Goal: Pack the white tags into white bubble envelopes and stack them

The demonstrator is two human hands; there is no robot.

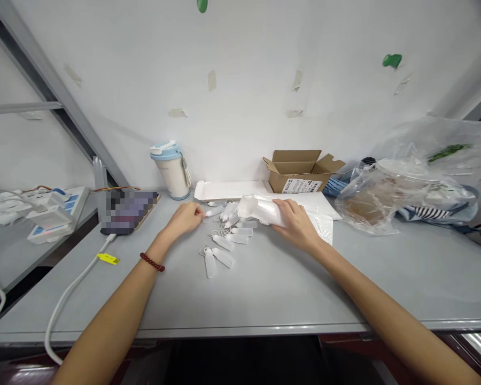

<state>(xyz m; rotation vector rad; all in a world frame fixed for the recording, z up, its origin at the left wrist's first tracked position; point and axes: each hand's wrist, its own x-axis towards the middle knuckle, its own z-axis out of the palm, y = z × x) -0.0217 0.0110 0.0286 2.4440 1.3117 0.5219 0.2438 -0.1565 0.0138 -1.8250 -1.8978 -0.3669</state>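
Bench [264, 299]: grey, with the work gathered toward its middle.
Clear plastic bag [369, 198]: slumped at the right, apart from the work.
Cardboard box [282, 183]: open-topped, flaps spread, behind the right hand [296, 222].
Tumbler [172, 174]: upright at the back, beyond the left hand [186, 218].
White pouch [264, 211]: puffy, on its side, mouth turned left toward the loose pieces; what it contains cannot be seen.
Right hand: wrapped over the pouch from the right, grasping it.
Left hand: fingers curled, tips at the end of one piece on the pile's left; I cannot tell whether they pinch it.
Translucent pieces [223, 241]: small and elongated, heaped between the hands, with a few nearer the person.
Work at the pile: seemingly handling pieces with the left hand while the right steadies the pouch; whether they go in or came out cannot be told.
Rings on the pieces: close together, some perhaps overlapping; the next move likely calls for a clean fingertip hold on one, without dragging its neighbours, and a steady pouch.
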